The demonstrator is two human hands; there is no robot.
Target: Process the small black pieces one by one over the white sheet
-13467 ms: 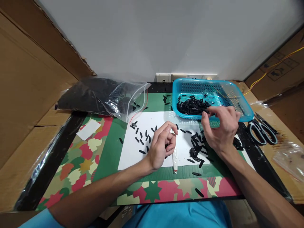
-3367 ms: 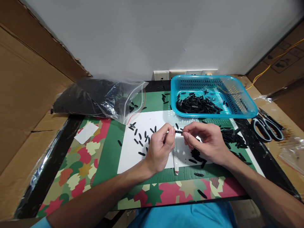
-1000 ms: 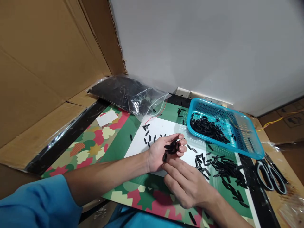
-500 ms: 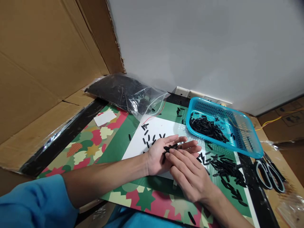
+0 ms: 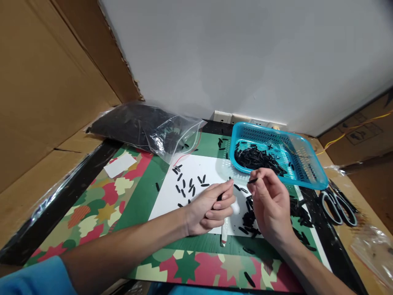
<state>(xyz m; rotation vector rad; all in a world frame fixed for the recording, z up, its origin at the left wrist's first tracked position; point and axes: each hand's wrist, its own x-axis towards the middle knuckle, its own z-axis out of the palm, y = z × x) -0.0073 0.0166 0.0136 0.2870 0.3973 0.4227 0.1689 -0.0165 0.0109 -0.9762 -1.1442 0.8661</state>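
Observation:
My left hand (image 5: 211,209) is closed in a loose fist over the white sheet (image 5: 166,205), and a bit of black shows between its fingers. My right hand (image 5: 272,205) pinches one small, slim black piece (image 5: 252,180) between thumb and fingertips, just in front of the blue plastic basket (image 5: 310,183). Many such black pieces (image 5: 260,159) lie heaped inside the basket. A loose pile (image 5: 249,219) of them is partly hidden behind my right hand. Several single pieces (image 5: 183,191) are scattered on the sheet to the left.
A clear zip bag (image 5: 138,127) full of dark stuff lies at the back left. Scissors (image 5: 337,207) rest to the right of the basket. Cardboard (image 5: 46,82) stands on the left, and wall sockets (image 5: 222,117) sit behind the patterned mat (image 5: 104,205).
My left hand, open and palm up before with black pieces on it, has closed. My right hand has lifted away to the right with one black piece. The view has shifted slightly.

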